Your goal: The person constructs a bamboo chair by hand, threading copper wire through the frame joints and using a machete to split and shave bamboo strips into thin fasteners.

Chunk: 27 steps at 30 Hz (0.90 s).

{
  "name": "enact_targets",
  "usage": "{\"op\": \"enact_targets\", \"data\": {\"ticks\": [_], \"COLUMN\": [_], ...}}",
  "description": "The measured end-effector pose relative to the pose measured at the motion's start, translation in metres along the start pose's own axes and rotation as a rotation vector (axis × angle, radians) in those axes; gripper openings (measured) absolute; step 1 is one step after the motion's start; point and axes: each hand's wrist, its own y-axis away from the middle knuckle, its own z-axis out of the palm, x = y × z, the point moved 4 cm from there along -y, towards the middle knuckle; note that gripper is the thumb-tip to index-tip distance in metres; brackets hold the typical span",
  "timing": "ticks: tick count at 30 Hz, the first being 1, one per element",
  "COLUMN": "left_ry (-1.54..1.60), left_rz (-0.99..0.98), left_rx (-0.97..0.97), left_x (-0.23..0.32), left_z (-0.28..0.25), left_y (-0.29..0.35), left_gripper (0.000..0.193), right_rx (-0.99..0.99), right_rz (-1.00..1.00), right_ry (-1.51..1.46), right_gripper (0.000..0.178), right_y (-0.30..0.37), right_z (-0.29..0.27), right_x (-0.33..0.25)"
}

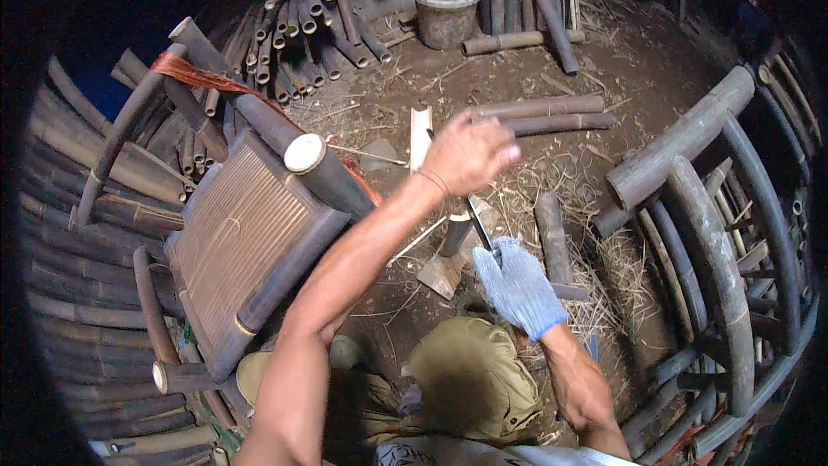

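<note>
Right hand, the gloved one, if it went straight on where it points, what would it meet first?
The right hand would likely meet the left hand, ahead along the dark tool, though depth is unclear.

On my feed, the dirt floor point(634, 86) shows a bamboo chair point(228, 246) by its left edge, stacked poles point(297, 22) and a bucket point(447, 22) toward its far edge, everything rimmed in darkness.

No words, numbers or signs can be read.
</note>
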Motion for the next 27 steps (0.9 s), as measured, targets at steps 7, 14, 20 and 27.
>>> {"op": "enact_targets", "data": {"ticks": [7, 14, 20, 27], "left_ry": [0.013, 0.217, 0.029, -0.111], "left_rz": [-0.377, -0.297, -0.327, -0.320], "left_rx": [-0.210, -0.043, -0.027, 0.238], "left_x": [-0.046, 0.004, 0.025, 0.020], "left_z": [0.055, -0.001, 0.039, 0.063], "left_y": [0.051, 0.050, 0.080, 0.084], "left_gripper": [0.042, 0.037, 0.036, 0.023], "right_rx": [-0.129, -0.087, -0.059, 0.079], "right_rz": [0.021, 0.097, 0.118, 0.147], "right_ry": [0.067, 0.008, -0.081, -0.116], "right_gripper": [0.041, 0.040, 0.037, 0.037], "right_y": [-0.003, -0.013, -0.033, -0.051], "right_z": [0.061, 0.061, 0.070, 0.080], "right_x": [0.050, 0.069, 0.078, 0.066]}}
